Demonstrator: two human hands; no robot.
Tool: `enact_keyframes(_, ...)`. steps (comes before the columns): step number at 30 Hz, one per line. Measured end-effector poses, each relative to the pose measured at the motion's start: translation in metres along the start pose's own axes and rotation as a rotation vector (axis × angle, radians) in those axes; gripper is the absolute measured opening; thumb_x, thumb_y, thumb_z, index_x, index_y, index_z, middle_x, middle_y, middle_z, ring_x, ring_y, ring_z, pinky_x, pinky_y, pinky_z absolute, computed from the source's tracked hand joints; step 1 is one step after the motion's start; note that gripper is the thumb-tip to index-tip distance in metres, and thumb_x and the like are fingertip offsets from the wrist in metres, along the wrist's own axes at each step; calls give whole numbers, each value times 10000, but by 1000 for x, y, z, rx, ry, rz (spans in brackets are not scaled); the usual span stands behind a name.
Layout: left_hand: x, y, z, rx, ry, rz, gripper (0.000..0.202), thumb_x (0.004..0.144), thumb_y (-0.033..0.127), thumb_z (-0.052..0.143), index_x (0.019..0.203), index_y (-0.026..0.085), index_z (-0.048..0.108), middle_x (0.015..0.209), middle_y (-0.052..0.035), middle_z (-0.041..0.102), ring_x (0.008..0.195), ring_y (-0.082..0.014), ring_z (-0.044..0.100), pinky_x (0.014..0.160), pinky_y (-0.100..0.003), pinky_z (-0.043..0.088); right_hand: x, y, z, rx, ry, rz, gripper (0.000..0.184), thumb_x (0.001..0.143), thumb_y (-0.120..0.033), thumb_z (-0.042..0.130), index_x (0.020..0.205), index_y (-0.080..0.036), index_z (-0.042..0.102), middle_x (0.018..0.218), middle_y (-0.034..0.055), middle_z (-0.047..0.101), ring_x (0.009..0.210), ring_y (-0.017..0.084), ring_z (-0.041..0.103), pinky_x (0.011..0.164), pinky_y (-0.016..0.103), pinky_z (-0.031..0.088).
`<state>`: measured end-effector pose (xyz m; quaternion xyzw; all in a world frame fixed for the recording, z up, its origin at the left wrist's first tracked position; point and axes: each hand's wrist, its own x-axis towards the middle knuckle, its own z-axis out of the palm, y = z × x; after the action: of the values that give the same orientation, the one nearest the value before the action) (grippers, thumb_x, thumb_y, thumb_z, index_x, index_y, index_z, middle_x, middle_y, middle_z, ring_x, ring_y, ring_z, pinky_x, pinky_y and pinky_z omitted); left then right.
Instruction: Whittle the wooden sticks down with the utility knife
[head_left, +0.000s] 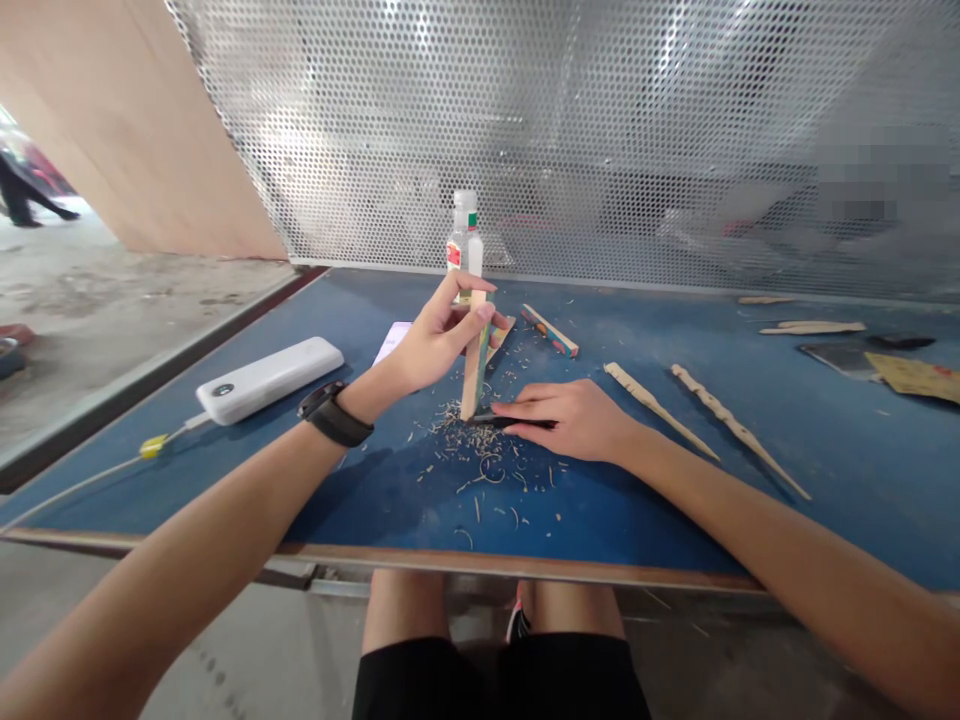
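My left hand (450,330) grips the upper part of a wooden strip (474,375), which stands nearly upright with its lower end at the blue tabletop. One long side of the strip is bare wood, another is painted green. My right hand (566,420) is closed around a dark-handled carving knife (521,421). The knife's tip meets the strip near its bottom end; the blade itself is hard to make out. Thin wood shavings (487,440) lie scattered around the strip's foot. Behind my left fingers, another piece of wood (500,335) is partly hidden.
Two carved sticks (660,410) lie right of my right hand, and a painted wood piece (551,330) sits farther back. Glass bottles (465,235) stand near the perforated metal screen (600,150). On the left is a white power bank (274,378) with a cable, beside a phone (391,340).
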<state>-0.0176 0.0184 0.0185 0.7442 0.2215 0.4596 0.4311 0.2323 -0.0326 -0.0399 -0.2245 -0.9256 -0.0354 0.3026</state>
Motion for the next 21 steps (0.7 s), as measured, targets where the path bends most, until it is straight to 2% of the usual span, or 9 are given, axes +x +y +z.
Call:
enact_keyframes(7,1,-4,-3,48,47,-36,324,1060,445,667,1237,246,484,1023,-25,771,832,-129,780,665,-239,602,6,3,-10,-118,167,57,301,1099,-370,660,1337,-262,810,1057,14,841,825,138,766,673,268,560)
enact_keyframes(11,1,-4,-2,69,58,-46,314,1058,450,668,1227,252,492,1011,-21,769,809,-122,775,634,-223,581,5,5,-10,-34,135,95,312,1097,-366,659,1361,-279,799,1045,22,829,807,141,743,726,283,587)
enact_keyframes(18,1,-1,0,47,57,-36,346,1042,452,693,1233,245,491,1017,-19,757,816,-121,767,712,-247,638,4,7,-7,75,116,68,344,1107,-348,638,1400,-226,771,1064,57,819,834,148,739,799,292,595)
enact_keyframes(21,1,-2,-1,45,53,-46,322,1053,434,678,1228,245,485,1004,-17,754,821,-123,768,716,-250,647,1,4,-3,42,42,31,330,1118,-361,619,1363,-220,790,1049,44,823,807,142,738,744,280,575)
